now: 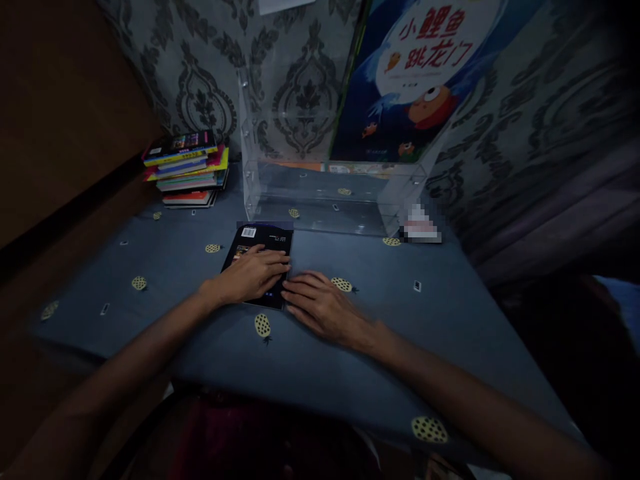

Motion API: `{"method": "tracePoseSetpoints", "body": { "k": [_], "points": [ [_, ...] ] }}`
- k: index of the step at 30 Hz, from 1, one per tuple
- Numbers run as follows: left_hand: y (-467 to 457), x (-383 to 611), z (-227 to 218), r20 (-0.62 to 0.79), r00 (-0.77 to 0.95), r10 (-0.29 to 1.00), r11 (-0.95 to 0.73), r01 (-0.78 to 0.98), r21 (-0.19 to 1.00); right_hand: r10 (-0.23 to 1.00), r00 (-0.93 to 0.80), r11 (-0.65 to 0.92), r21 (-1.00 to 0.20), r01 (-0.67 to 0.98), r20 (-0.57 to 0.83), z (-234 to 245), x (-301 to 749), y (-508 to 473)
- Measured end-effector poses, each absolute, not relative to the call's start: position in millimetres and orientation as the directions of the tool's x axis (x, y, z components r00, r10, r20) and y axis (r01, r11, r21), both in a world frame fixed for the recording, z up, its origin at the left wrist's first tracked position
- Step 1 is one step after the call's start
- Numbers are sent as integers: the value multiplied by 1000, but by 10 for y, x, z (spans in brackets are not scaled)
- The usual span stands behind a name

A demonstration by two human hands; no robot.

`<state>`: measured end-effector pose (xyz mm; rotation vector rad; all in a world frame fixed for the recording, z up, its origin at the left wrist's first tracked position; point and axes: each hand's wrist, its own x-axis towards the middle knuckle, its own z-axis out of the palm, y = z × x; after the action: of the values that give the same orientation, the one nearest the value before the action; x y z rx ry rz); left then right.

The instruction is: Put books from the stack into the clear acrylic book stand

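A black book [277, 250] lies flat on the cloth-covered table, a white barcode label near its upper left corner. Across its cover rests my left hand [253, 272], palm down with the fingers stretched out to the right. My right hand [323, 305] lies on the cloth just right of the book, its fingers extended and their tips at the book's right edge. Whether those tips touch the edge I cannot tell. Neither hand is wrapped around anything. Part of the cover is hidden under my left hand.
Behind the book stands a clear acrylic rack [320, 213]. A large blue picture book [345, 133] leans upright at the back. At the back left is a stack of books [190, 170]. A blurred-out object [421, 227] sits right of the rack. The tablecloth [170, 267] has pineapple prints.
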<state>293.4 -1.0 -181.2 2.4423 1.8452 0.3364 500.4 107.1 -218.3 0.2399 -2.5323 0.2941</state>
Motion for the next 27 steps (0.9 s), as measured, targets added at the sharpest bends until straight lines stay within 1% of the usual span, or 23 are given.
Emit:
{"method": "tracePoseSetpoints", "body": {
  "k": [4,10,13,18,21,27],
  "points": [
    [-20,2988,-1821,136,246,960,-265,954,143,-108,-819,962,-149,-229,563,-2165,5005,1052],
    [-165,2994,-1797,144,233,962,-260,940,220,-162,-810,942,-156,-297,564,-2131,5027,1012],
    [-259,3031,-1774,134,238,962,-264,935,235,-161,-801,937,-165,-308,576,-2120,5029,1004],
    [-317,3099,-1777,138,229,964,-253,948,193,-153,-811,934,-185,-305,565,-2111,5029,995],
    [-345,3115,-1809,146,214,966,-238,956,170,-153,-818,939,-175,-295,555,-2115,5032,988],
    [-578,3201,-1887,228,182,957,-218,965,143,-184,-787,934,-144,-327,589,-2125,5032,985]
  ]
}}
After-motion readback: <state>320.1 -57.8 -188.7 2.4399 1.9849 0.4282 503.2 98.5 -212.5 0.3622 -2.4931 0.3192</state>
